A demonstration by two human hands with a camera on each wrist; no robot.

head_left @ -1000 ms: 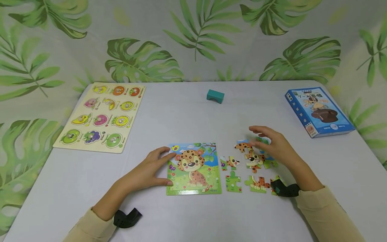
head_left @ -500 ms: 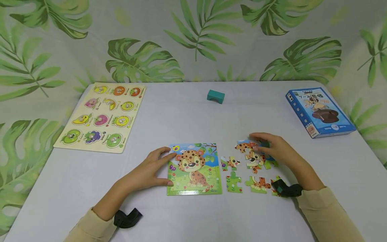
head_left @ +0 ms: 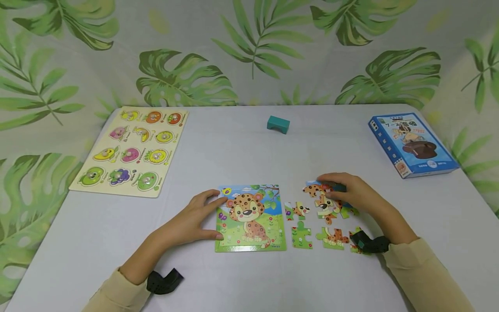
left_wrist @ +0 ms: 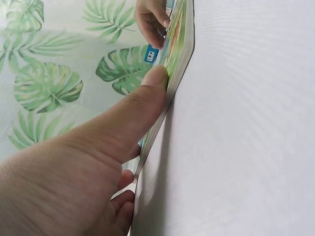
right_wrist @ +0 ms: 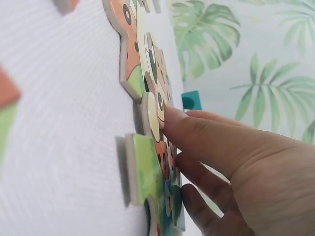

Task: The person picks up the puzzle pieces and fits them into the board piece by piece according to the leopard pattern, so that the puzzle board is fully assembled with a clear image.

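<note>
Puzzle pieces [head_left: 300, 238] lie at 3 o'clock of the leopard board [head_left: 249, 213], apparently none seated; left hand [head_left: 192, 219], fingers spread, touches its 9 o'clock edge; right hand [head_left: 354, 191] touches pieces, whether pinching I cannot tell

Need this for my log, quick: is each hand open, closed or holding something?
Left hand: open, touching the leopard board.
Right hand: at the loose puzzle pieces; can't tell whether it holds one.
</note>
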